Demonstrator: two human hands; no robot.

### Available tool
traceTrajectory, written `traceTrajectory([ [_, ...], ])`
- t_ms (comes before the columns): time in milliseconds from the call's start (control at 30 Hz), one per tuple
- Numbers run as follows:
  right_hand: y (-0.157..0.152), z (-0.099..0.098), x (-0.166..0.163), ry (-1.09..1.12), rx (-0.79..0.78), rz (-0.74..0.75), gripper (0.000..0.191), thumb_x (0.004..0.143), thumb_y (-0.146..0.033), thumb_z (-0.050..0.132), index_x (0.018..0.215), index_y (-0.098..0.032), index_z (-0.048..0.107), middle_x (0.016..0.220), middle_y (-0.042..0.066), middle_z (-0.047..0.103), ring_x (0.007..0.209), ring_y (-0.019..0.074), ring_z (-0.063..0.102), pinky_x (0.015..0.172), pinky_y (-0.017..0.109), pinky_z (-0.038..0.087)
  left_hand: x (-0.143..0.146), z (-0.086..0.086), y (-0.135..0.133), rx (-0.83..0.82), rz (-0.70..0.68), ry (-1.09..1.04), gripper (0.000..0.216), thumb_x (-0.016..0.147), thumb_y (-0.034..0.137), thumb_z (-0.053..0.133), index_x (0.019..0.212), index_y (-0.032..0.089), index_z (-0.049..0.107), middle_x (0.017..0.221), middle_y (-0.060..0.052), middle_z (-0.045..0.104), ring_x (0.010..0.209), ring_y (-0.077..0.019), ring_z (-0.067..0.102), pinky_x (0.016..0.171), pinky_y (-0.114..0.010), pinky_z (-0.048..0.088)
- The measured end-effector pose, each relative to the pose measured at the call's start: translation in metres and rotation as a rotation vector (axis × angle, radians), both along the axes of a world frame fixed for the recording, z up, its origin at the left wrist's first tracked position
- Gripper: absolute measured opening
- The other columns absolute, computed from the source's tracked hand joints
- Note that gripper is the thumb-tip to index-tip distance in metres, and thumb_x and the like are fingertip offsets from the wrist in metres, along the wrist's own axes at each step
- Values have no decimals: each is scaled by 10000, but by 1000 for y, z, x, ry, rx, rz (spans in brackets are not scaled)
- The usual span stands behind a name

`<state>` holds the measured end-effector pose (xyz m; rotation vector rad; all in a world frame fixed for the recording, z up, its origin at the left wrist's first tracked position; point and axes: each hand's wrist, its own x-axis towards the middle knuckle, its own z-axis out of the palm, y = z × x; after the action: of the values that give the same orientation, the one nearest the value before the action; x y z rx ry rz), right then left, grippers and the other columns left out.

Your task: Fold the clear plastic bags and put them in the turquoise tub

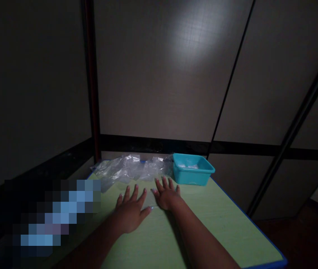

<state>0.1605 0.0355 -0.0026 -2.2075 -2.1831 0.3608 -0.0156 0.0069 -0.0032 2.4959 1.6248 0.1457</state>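
Note:
My left hand (131, 209) lies flat on the green table (220, 231), fingers spread and pointing away from me. My right hand (167, 195) rests flat beside it, fingers stretched out, thumb close to the left thumb. Both palms press down on a thin clear plastic sheet or bag (147, 200) that is hard to make out in the dim light. Just beyond the fingertips lies a heap of crumpled clear plastic bags (128, 169). A teal plastic tub (192, 169) stands to the right of the heap, near my right hand.
The table has a blue rim and stands against dark panelled walls in a corner. A vertical dark post (92, 78) rises behind the heap. A blurred-out patch (52, 216) covers the left edge. The room is dim, with a light patch on the wall.

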Motion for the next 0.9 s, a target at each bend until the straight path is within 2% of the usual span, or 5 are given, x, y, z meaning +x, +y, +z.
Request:
traceTrajectory([
  [167,2,-3,2,12,19,7,623,804,-634,56,1351,-355,-51,1442,2,-104,1278,304,-142,942,613,-45,-1,-3,4,87,91,6,709,772,677,222,1360,287,162,1430,-121,73,1279,-379,-6,971,-573,92],
  [333,2,-3,1,9,7,9,622,806,-633,60,1349,-354,-59,1440,3,-116,1278,305,-143,941,615,-42,-2,0,4,234,-43,-7,673,811,624,213,1367,250,163,1438,-54,11,1308,-269,-36,1010,-531,44],
  [500,1,-1,0,5,1,2,614,811,-629,72,1347,-360,-59,1439,-1,-118,1279,298,-145,942,615,-39,-2,2,-1,202,-98,-3,696,805,639,183,1369,232,151,1432,-43,7,1312,-252,-11,1004,-555,33],
  [900,3,-7,1,-2,35,7,613,810,-628,68,1347,-360,-58,1441,-1,-99,1283,295,-131,942,617,-29,-1,6,-5,176,-86,9,720,800,647,154,1368,206,142,1425,-41,9,1312,-249,-4,1002,-565,26],
])
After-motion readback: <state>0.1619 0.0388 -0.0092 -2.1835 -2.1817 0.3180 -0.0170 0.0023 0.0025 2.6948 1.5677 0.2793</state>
